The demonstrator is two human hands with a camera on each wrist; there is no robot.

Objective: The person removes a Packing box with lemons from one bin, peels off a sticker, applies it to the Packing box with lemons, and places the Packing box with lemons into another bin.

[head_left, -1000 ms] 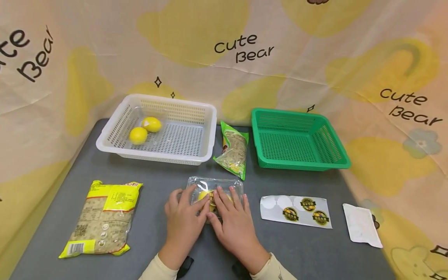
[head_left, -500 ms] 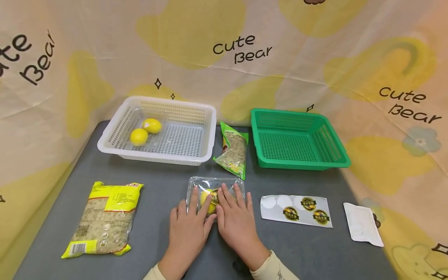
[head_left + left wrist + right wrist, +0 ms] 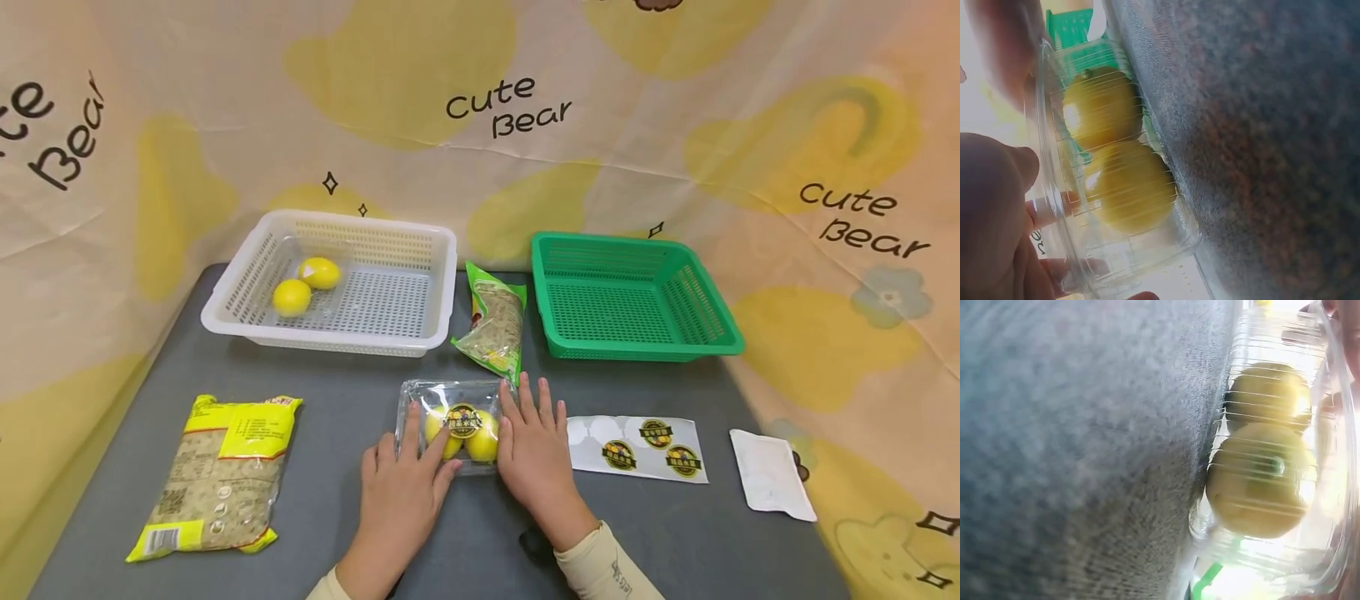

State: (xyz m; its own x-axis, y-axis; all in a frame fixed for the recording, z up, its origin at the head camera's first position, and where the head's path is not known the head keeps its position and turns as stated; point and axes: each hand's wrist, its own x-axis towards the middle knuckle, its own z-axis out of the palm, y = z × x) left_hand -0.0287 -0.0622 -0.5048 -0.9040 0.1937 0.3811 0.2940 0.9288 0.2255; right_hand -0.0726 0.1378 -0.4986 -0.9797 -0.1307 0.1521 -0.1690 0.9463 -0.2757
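Resting straight-fingered at a clear rectangular plastic box [image 3: 462,397], 2 hands [image 3: 401,485] [image 3: 534,450] grip nothing; uneven pressure could dent it

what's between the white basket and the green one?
A green-edged packet, per the head view: it lies in the gap between white basket and green basket.

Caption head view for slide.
Left hand on a stickered clear box of yellow fruit, right hand at its edge; white basket, green basket behind.
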